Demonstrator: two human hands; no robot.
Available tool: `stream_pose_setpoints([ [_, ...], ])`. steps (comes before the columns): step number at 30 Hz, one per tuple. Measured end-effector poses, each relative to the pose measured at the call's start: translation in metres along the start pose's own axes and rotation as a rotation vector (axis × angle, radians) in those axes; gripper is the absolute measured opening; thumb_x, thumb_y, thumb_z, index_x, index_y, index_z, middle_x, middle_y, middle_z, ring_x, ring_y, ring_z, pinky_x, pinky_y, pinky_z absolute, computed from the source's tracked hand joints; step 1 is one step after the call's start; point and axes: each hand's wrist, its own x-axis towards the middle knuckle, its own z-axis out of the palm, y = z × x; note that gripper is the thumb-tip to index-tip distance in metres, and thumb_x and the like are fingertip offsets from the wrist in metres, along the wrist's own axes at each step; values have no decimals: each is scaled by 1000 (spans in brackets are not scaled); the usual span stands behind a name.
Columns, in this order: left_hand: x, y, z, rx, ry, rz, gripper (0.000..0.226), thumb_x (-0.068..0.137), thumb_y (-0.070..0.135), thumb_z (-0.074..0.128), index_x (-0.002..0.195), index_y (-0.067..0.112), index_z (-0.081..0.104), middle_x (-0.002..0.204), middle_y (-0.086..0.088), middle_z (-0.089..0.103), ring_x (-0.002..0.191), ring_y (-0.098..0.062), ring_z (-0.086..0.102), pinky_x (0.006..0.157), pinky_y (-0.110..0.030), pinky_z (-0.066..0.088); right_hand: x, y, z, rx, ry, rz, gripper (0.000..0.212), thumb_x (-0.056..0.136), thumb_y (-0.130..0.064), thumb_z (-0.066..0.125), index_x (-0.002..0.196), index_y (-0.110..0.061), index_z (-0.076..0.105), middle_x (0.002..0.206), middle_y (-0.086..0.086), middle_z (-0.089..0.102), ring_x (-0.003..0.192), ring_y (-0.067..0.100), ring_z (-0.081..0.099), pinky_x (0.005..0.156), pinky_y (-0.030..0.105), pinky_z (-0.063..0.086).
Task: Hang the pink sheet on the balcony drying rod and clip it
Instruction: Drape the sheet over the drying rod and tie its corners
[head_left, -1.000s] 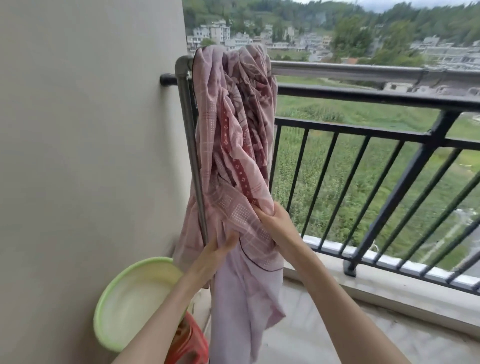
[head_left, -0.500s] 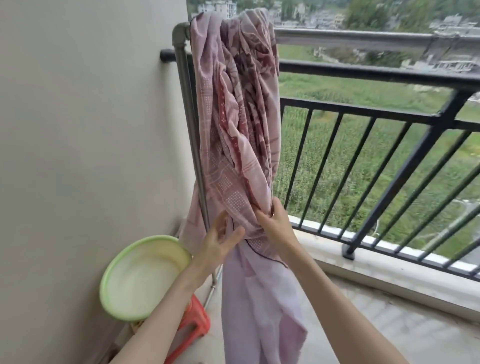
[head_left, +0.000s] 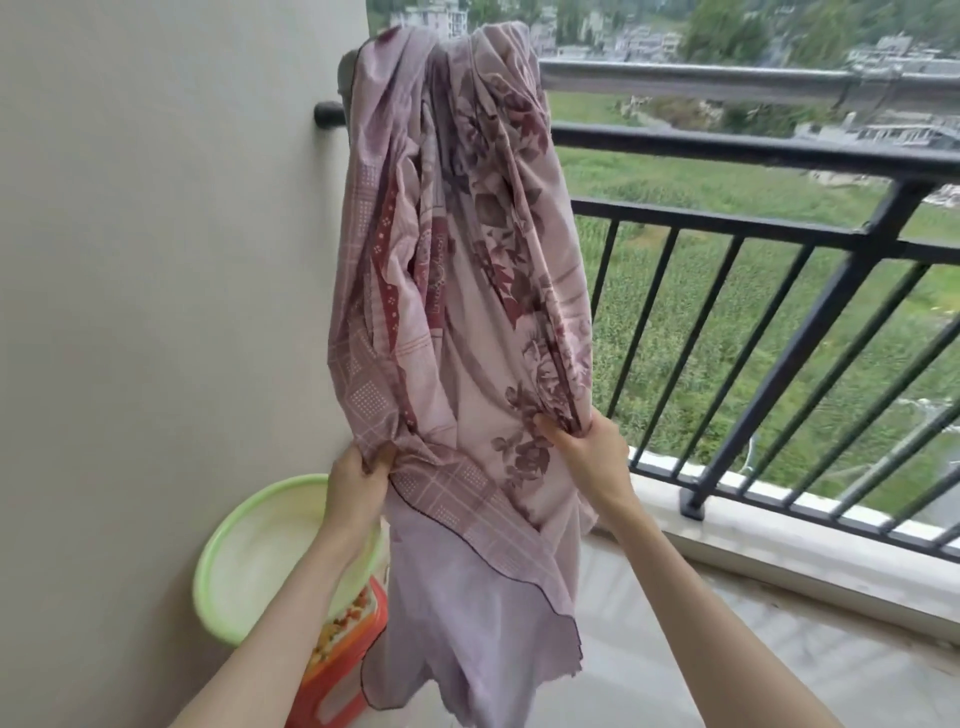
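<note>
Green-rimmed basin (head_left: 244, 566) tilted against beige wall (head_left: 156, 260), resting on red stool (head_left: 340, 670); black railing (head_left: 779, 322) on tiled floor's (head_left: 753, 649) edge, green field (head_left: 727, 312) and buildings (head_left: 623, 36) beyond.

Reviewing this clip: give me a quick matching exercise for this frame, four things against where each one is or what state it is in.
Things:
1. pink sheet
2. green basin
3. left hand
4. right hand

States:
A. rests on the red stool by the wall
B. grips the sheet's wall-side edge
C. draped bunched over the drying rod
D. grips the sheet's railing-side edge

Pairs: 1-C, 2-A, 3-B, 4-D
</note>
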Motion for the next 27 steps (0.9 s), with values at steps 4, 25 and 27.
stream_pose_setpoints([
  [4, 17, -3, -14, 90, 137, -71, 11, 89, 13, 54, 86, 4, 59, 90, -15, 62, 85, -26, 54, 66, -33, 32, 0, 10, -4, -142, 182, -127, 29, 82, -33, 68, 81, -8, 55, 75, 8, 61, 64, 25, 55, 55, 34, 43],
  [25, 92, 138, 0, 181, 17, 542, 32, 91, 8, 50, 122, 13, 55, 123, -1, 58, 114, -14, 53, 103, -27, 39, 115, -116, -3, 17, -87, -225, 45, 92, -34, 52, 125, -3, 47, 122, 10, 58, 95, 10, 55, 79, 16, 44],
  [27, 117, 167, -1, 231, 66, 682, 33, 91, 7, 50, 123, 12, 54, 127, -3, 54, 122, -15, 47, 107, -22, 30, 132, -147, -9, 59, 13, -305, 52, 91, -36, 54, 130, -5, 42, 129, 11, 54, 102, 13, 53, 87, 25, 45],
])
